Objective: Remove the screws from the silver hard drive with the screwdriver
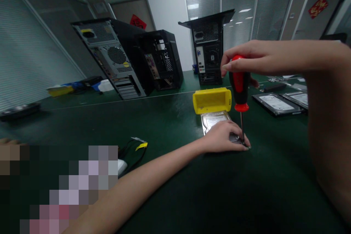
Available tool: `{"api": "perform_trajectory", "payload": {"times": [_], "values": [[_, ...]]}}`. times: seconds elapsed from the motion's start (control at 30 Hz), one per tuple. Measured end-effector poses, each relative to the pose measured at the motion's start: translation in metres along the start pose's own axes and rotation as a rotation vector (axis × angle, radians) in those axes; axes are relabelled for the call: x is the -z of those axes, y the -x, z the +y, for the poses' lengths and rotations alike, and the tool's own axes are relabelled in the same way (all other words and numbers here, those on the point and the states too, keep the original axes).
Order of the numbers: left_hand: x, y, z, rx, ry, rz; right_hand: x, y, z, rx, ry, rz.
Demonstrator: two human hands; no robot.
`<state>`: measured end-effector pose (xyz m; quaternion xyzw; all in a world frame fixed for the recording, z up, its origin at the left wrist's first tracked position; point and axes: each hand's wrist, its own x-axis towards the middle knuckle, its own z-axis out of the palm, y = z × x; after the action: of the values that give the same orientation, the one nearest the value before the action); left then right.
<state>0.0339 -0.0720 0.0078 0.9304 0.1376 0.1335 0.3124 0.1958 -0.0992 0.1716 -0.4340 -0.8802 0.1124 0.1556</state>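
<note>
**Screwdriver (240,84) Standing at the Corner of a Hard Drive (212,120)**

Seen from within the room, the hard drive lies flat on the dark green surface (164,128), just on the near side of a yellow tray (216,99). The left hand (225,135) is clasped over its near end, steadying it. The right hand (253,55) grips the screwdriver from above, fingers curled around the top of the handle, with the shaft nearly upright.

Progress: the work appears to be underway but unfinished. The drive is positioned and braced, and the tool stands at its near right corner; its cover looks in place. The tip is partly masked by fingers, so whether it sits in a screw cannot be told for certain.

Materials: the drive is a flat, silvery metal block with a pale label; the handle is thick, red and black, ending in a slim metal shaft. The tray is moulded plastic with rounded corners. To the right lie further drives (276,103), flat and rectangular; behind stand boxy computer cases (109,58) with perforated metal backs.
</note>
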Motion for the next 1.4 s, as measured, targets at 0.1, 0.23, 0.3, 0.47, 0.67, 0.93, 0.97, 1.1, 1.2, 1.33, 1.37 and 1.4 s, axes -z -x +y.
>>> {"api": "perform_trajectory", "payload": {"times": [0.1,0.23,0.3,0.47,0.67,0.93,0.97,1.1,1.2,1.33,1.37,1.4], "values": [[-0.0001,0.0001,0.0007,0.010,0.001,-0.001,-0.0008,0.0002,0.0011,-0.014,0.013,0.013],[-0.0003,-0.0001,-0.0001,0.000,0.002,-0.003,-0.0009,-0.0002,0.0011,-0.019,0.031,0.021],[-0.0004,-0.0002,-0.0006,-0.015,0.007,-0.005,-0.0011,-0.0007,0.0008,-0.019,0.038,0.020],[-0.0002,-0.0001,0.0002,-0.018,0.011,-0.006,-0.0023,-0.0009,0.0007,-0.047,0.048,0.037],[-0.0004,0.0002,0.0007,-0.006,0.009,-0.004,-0.0015,-0.0019,0.0041,-0.069,0.066,0.027],[-0.0006,0.0002,0.0005,-0.004,0.032,0.002,-0.0008,0.0003,0.0017,-0.084,0.056,0.031],[-0.0007,0.0002,0.0005,-0.002,0.030,0.003,-0.0003,0.0009,0.0019,-0.095,0.046,0.042],[-0.0011,0.0000,0.0003,0.016,0.021,0.004,0.0012,0.0004,0.0050,-0.092,0.003,0.043],[-0.0010,0.0002,0.0002,0.009,0.027,-0.002,0.0012,-0.0017,0.0058,-0.059,-0.019,0.011],[-0.0008,0.0002,-0.0002,0.012,0.025,-0.001,0.0015,-0.0022,0.0031,-0.038,-0.027,-0.015],[-0.0008,0.0001,-0.0004,0.009,0.024,-0.002,0.0018,-0.0019,0.0025,-0.037,-0.027,-0.014],[-0.0008,0.0001,-0.0006,0.003,0.024,-0.004,0.0021,-0.0015,0.0022,-0.037,-0.028,-0.016]]}}
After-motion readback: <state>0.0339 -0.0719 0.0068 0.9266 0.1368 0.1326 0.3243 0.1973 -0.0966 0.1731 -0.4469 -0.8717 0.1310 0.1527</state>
